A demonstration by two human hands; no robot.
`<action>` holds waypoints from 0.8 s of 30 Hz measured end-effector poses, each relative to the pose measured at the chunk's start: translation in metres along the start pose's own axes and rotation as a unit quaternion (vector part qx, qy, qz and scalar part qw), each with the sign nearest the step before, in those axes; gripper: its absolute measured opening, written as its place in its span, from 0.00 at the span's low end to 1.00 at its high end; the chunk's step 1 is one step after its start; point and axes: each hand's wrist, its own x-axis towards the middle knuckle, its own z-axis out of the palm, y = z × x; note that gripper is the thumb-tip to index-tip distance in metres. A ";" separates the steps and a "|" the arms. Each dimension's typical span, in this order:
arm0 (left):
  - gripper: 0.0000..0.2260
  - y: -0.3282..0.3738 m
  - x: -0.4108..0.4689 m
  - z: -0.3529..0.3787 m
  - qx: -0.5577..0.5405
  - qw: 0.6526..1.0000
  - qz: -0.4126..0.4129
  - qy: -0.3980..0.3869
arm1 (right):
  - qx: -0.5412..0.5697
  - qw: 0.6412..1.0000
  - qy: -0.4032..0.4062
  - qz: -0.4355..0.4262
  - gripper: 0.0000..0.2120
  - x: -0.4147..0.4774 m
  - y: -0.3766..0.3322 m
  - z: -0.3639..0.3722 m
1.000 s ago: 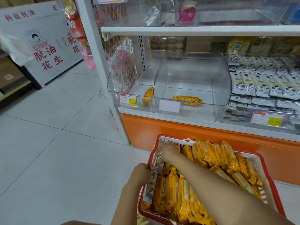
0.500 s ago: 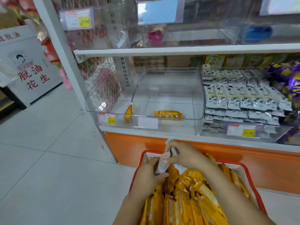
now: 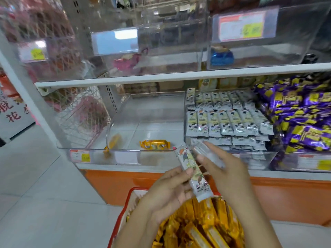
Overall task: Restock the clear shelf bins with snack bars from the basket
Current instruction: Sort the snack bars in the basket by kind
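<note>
A red basket (image 3: 125,208) at the bottom holds several yellow snack bars (image 3: 197,230). Above it, my left hand (image 3: 168,192) grips a white snack bar (image 3: 191,169) with a cartoon print, held upright. My right hand (image 3: 227,172) is beside it, its thumb against that bar, and a second, blurred white packet (image 3: 207,151) lies in its fingers. Behind the hands, the middle clear bin (image 3: 146,111) holds a single yellow bar (image 3: 155,144). The bin to its right (image 3: 185,108) is stacked with several white bars (image 3: 223,122) of the same kind.
A clear bin on the left (image 3: 86,136) holds one yellow bar (image 3: 112,142). Purple packets (image 3: 295,119) fill the far right. Upper shelf bins (image 3: 268,51) sit above a white shelf edge. An orange base panel (image 3: 111,183) runs below the bins. Tiled floor lies to the left.
Both hands rose out of the basket with white bars and now hold them up before the lower shelf bins. The view has moved closer to the shelf and to the right.
</note>
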 end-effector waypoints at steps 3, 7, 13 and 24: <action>0.17 0.001 0.012 0.015 0.003 1.000 0.022 -0.009 | 0.033 0.998 -0.045 -0.017 0.20 -0.005 -0.008 -0.012; 0.30 0.006 0.023 0.031 -0.020 0.998 0.031 -0.042 | 0.095 0.993 0.061 -0.022 0.21 -0.011 -0.009 -0.031; 0.06 0.014 0.032 0.064 0.034 0.998 0.038 -0.040 | 0.102 0.991 0.087 -0.029 0.13 -0.016 -0.008 -0.056; 0.16 0.058 0.054 0.098 0.278 0.955 0.103 0.020 | 0.000 0.988 0.153 -0.011 0.20 0.013 -0.020 -0.073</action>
